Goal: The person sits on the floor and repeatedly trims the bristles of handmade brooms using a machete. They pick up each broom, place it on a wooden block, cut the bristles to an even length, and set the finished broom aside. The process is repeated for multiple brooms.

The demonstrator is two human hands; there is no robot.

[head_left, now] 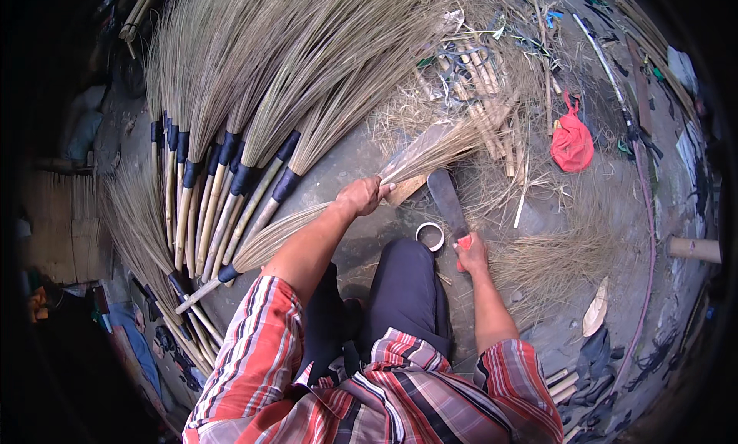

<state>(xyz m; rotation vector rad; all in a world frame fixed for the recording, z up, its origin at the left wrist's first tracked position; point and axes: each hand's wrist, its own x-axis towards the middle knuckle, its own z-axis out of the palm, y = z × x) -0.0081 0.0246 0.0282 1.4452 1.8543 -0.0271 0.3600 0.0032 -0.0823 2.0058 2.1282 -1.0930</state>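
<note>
My left hand [361,196] is closed around the bristles of a straw broom [450,146], toward their far end. The broom slants under my left forearm, its pale handle [201,294] with a dark binding sticking out at the lower left. Beneath the bristle tips lies a wooden board [409,189], partly covered. My right hand [473,253] grips a machete [444,196] by its red handle. The broad dark blade points away from me, just right of the board and apart from the straw.
Many finished brooms [254,83] lie fanned at the far left. A white-rimmed round container [419,229] stands by my knee. Bamboo sticks [486,75], a red bag [572,144], loose straw [550,267] and a dry leaf [595,307] lie on the floor to the right.
</note>
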